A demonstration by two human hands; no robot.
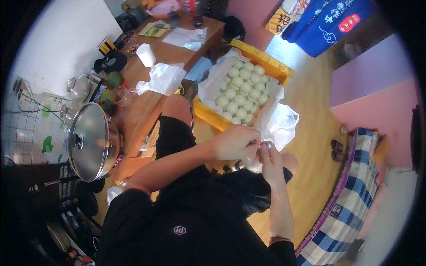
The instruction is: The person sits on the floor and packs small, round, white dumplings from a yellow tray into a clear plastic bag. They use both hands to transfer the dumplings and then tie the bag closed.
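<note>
My left hand [238, 141] and my right hand [271, 163] meet above my lap, fingertips pinched together. Between and below them hangs a thin, translucent plastic bag [253, 164], gripped by both. Its contents are hard to make out. Just beyond my hands is a yellow crate [213, 114] with a white sheet lining [211, 83]. Many pale green round balls [245, 87] are piled inside it. A white plastic bag with handles [283, 128] rests against the crate's near right corner, close to my right hand.
On the left, a wooden table [133, 114] carries a large lidded pot [90, 143], a white roll [145, 55] and a crumpled white plastic bag [164, 78]. To the right is a seat with a plaid cover [352, 186]. A blue curtain [321, 26] hangs at the far right.
</note>
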